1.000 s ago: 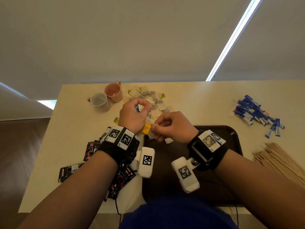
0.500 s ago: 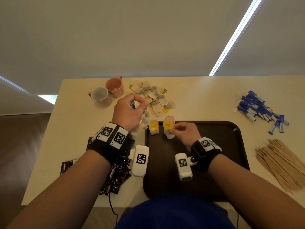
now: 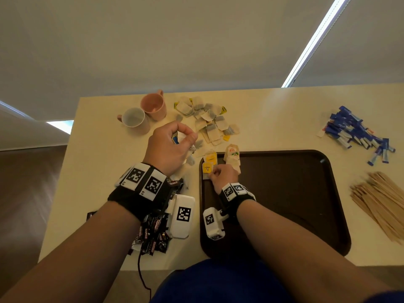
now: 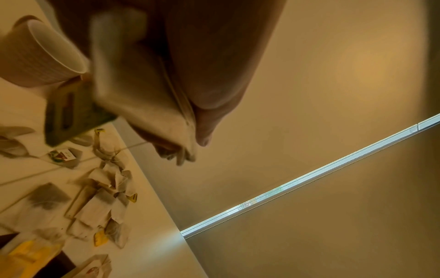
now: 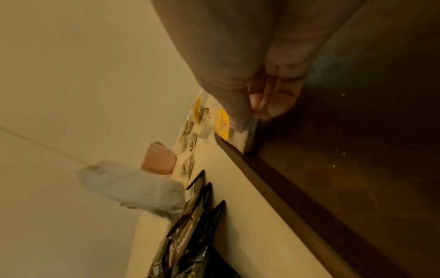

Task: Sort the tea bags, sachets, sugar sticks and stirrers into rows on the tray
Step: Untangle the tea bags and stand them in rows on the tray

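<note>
Head view. A dark tray (image 3: 284,193) is lying on a cream table (image 3: 273,110). The right hand (image 3: 223,177) is resting low at the tray's far left corner, thumb and fingers pinching a yellow-tagged tea bag (image 3: 207,168) just inside the rim. A second yellow-tagged bag (image 3: 211,158) is lying just beyond it on the rim, and a white-tagged bag (image 3: 232,155) is sitting beside them. The left hand (image 3: 169,147) is hovering above the table left of the tray, fingertips drawn together on several tea bags. A loose tea bag pile (image 3: 209,121) is lying beyond the tray. Two mugs, one white (image 3: 134,119) and one pink (image 3: 154,106), are standing at the far left. Dark sachets (image 3: 153,235) are lying under the left wrist; blue sugar sticks (image 3: 354,132) and wooden stirrers (image 3: 382,204) are lying well right of the tray.

Left wrist view. The left hand (image 4: 214,65) is gripping a small bundle of pale tea bags (image 4: 142,97), blurred, against the palm; a tag is dangling below it.

Right wrist view. The right hand (image 5: 250,79) is pinching the tea bag (image 5: 240,135) between thumb and fingertips at the tray's edge (image 5: 262,182).
</note>
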Motion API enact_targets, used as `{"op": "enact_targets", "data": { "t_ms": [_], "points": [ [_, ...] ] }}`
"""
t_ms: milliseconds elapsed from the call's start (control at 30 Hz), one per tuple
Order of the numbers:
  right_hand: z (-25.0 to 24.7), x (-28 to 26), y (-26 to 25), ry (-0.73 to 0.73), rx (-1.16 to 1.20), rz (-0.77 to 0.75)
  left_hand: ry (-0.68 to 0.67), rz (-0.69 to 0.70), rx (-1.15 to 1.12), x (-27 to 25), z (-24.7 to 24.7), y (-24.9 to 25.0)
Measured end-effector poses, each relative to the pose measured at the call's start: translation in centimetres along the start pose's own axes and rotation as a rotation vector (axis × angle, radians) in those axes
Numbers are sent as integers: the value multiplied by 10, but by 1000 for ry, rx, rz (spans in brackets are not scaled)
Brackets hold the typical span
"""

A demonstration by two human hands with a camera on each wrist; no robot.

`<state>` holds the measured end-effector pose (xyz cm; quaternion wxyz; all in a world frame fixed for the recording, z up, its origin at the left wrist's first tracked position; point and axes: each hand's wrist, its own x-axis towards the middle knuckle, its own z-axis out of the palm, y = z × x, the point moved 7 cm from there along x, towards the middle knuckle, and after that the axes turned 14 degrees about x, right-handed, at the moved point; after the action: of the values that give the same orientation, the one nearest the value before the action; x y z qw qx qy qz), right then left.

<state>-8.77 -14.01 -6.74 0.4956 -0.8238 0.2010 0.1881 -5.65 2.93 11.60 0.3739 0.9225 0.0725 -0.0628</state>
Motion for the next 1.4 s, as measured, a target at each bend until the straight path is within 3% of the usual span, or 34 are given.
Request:
{"op": "enact_targets", "data": {
  "t_ms": [167, 467, 833, 1000, 1233, 1400],
  "points": [
    [-1, -2, 1, 128, -13, 36, -22, 32, -6, 1, -3, 0],
    [2, 1, 1, 43, -136, 134, -26, 49, -9, 0, -5, 1],
    [-6, -3, -10, 105, -76, 35, -26, 38, -18, -2, -3, -1],
    [-22, -22, -19, 53, -13, -66, -31, 42, -31, -4, -1, 2],
    [-82, -71, -119, -103, 239, -486, -9, 70, -80, -1, 3, 23],
    [-97, -91, -147, -229, 276, -526, -2, 41, -175, 1, 14, 43]
  ]
}}
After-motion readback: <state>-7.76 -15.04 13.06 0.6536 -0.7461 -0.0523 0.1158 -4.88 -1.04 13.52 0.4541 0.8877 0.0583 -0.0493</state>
